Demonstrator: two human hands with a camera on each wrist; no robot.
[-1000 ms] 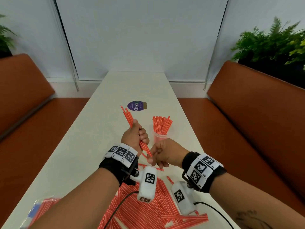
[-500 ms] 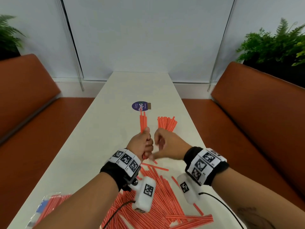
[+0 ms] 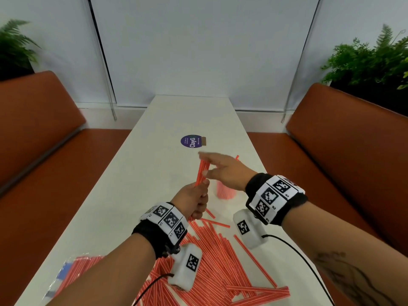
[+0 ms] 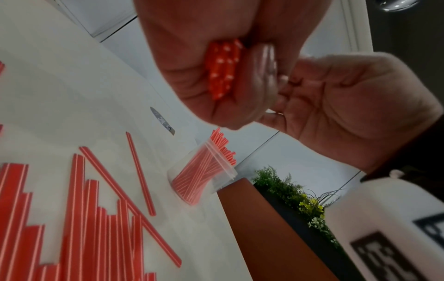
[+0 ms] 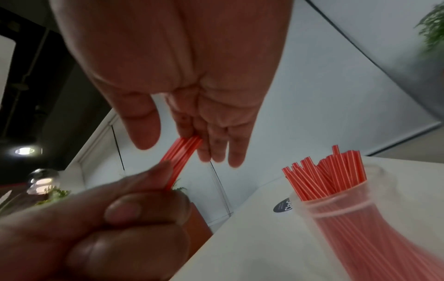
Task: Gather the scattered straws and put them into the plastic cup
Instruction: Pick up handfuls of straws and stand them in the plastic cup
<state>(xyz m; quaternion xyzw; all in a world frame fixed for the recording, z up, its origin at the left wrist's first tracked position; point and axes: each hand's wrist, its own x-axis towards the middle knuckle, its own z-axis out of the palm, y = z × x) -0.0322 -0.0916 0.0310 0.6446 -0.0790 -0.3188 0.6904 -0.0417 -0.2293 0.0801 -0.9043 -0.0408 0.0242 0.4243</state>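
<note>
Because the bundle of straws (image 3: 202, 172) we hold stands nearly upright, its long axis running from our fist up toward twelve o'clock, the coming move turns on where the plastic cup (image 3: 224, 192) lies from it: just beside, at about three o'clock of our left hand (image 3: 194, 200), and already crowded with straws. Our left hand is clenched around the bundle's lower end. Our right hand (image 3: 227, 173) has its fingers straight, touching the bundle's top, seemingly to level the tips; it grips nothing. That hand hangs directly above the cup, so we judge it must clear away before the bundle swings right and goes down. Toward six o'clock, many loose straws (image 3: 216, 261) lie on the surface (image 3: 136, 184), uncollected.
</note>
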